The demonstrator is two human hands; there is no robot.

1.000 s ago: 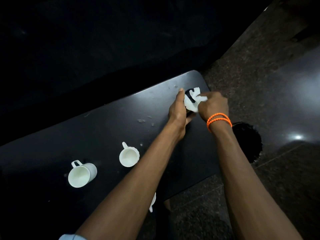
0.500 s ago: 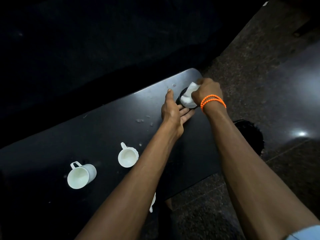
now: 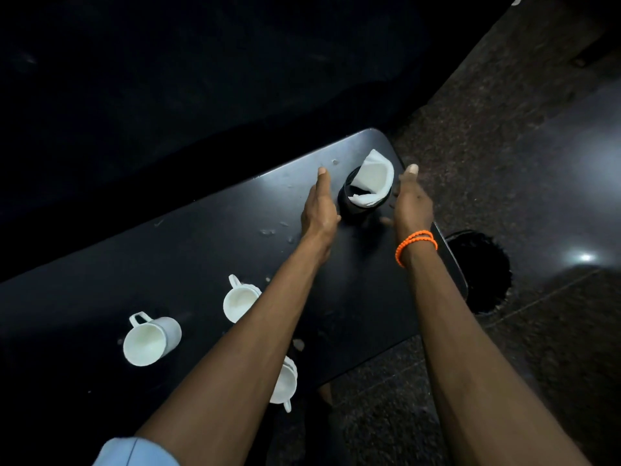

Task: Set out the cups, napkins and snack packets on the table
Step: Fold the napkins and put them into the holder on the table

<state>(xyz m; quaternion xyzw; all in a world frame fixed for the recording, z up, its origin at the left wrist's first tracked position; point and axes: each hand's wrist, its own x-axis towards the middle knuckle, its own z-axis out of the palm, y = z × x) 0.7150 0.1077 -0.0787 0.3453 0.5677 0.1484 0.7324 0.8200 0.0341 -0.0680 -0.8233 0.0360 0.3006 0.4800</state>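
Left hand (image 3: 319,205) and right hand (image 3: 410,200) flank the black napkin holder (image 3: 356,203), fingers straight, gripping nothing; white napkin (image 3: 373,183) stands in the holder; three white cups nearer the person.

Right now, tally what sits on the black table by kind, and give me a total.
White handled cups: 3, one at the left, one in the middle, one at the near edge, partly hidden by the forearm.
Black cylindrical holder: 1.
White paper napkin, tucked in the holder: 1.
Snack packets: 0 visible.
Total: 5.
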